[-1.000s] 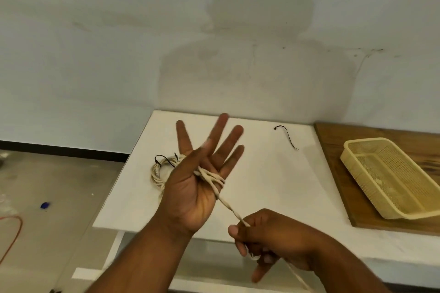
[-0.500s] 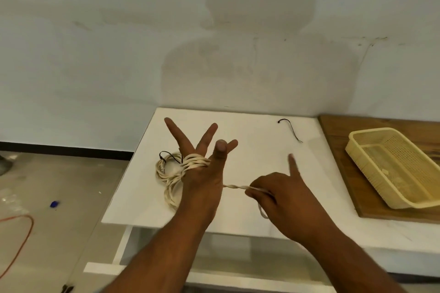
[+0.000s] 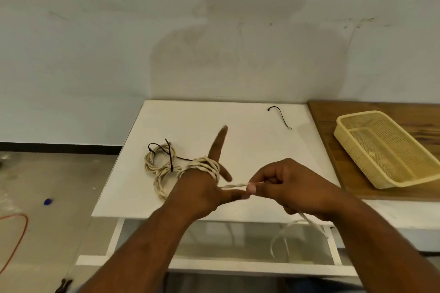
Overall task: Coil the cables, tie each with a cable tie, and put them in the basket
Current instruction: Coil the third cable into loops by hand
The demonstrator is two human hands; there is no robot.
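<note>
Nearest, the cream twisted cable (image 3: pixel 234 185) drops slack in a loop below the table's (image 3: pixel 238 112) front edge, at 6 o'clock from the right hand (image 3: pixel 292 188). That hand's grip is closed on the cable, which it pinches between thumb and curled fingers. From the pinch a short taut stretch runs level toward 9 o'clock, long axis left to right, to the left hand (image 3: pixel 202 188). Several turns wrap the base of its straight, spread fingers; this grip is wide, with one finger pointing to 12 o'clock. At 10 o'clock of the left hand a tied coil (image 3: pixel 166 169) lies flat on the table, bound by black ties (image 3: pixel 171 159). Farther off, at 1 o'clock, a loose cable tie (image 3: pixel 279 116) lies alone. At 3 o'clock the yellow basket (image 3: pixel 354 154) sits on a wooden board (image 3: pixel 326 116).
</note>
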